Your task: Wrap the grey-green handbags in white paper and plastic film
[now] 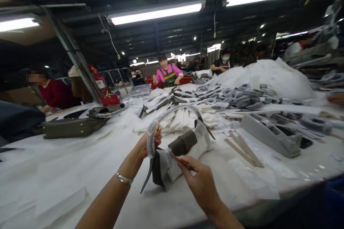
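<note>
In front of me on the table lies a dark grey-green bag (185, 142) with white wrapping around its body. Its long handle (174, 110), covered in clear or whitish film, arches up and over to the far side. My left hand (153, 139) is closed around the near end of that handle. My right hand (197, 177) pinches a thin brown strip (179, 160) against the bag's near side; its fingertips are close to the white wrapping. A dark strap end hangs below my left hand. What my right palm covers is hidden.
Wrapped handles (242, 96) and white sheets are heaped across the table's far side. Brown strips (245, 150) and a film-covered grey bag (271, 134) lie to the right. Another dark bag (72, 127) sits at left. Several people work beyond, one in a pink top (168, 73).
</note>
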Available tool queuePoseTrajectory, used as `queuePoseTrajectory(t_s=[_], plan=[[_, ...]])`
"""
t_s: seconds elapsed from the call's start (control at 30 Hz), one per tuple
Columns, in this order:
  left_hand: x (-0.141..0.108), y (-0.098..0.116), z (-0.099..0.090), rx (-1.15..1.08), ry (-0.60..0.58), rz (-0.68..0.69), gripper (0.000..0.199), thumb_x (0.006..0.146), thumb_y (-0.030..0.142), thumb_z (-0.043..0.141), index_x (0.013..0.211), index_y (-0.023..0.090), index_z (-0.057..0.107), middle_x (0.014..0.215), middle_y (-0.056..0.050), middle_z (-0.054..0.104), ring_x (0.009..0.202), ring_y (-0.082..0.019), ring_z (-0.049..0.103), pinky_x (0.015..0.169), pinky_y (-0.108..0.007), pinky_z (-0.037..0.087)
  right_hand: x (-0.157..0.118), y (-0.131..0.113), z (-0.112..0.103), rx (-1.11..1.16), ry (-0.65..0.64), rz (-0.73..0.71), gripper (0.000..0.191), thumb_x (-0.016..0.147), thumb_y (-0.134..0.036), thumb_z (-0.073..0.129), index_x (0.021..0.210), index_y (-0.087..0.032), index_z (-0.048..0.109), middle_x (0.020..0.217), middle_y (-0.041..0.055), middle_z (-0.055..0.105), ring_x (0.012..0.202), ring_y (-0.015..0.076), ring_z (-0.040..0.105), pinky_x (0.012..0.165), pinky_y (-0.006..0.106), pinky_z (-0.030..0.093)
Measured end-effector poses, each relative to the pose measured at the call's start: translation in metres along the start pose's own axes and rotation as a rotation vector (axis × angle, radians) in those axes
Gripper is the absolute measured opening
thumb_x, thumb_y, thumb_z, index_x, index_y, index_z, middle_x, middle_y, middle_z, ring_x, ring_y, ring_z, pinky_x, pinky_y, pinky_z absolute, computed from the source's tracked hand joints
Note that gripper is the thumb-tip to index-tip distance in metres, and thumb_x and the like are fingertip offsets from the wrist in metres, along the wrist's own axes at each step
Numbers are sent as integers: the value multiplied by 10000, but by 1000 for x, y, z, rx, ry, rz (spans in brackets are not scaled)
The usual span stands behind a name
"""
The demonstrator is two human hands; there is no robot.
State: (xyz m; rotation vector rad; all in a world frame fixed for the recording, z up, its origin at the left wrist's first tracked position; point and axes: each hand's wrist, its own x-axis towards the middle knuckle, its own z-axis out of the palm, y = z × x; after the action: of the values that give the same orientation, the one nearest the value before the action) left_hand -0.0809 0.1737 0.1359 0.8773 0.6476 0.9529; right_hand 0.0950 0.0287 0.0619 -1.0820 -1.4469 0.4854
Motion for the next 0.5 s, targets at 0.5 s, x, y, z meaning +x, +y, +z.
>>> queuePoseTrajectory(t_s=[0.5], plan=[[-93, -56, -26, -353, 561, 423, 388, 592, 59, 756, 889, 307, 719, 987, 39, 729, 882, -154, 711, 708, -204, 611, 42, -51, 43, 104, -312, -634, 194, 1006, -266, 457, 1047, -257, 647, 977, 24, 782, 890, 164, 733, 868, 290, 502]])
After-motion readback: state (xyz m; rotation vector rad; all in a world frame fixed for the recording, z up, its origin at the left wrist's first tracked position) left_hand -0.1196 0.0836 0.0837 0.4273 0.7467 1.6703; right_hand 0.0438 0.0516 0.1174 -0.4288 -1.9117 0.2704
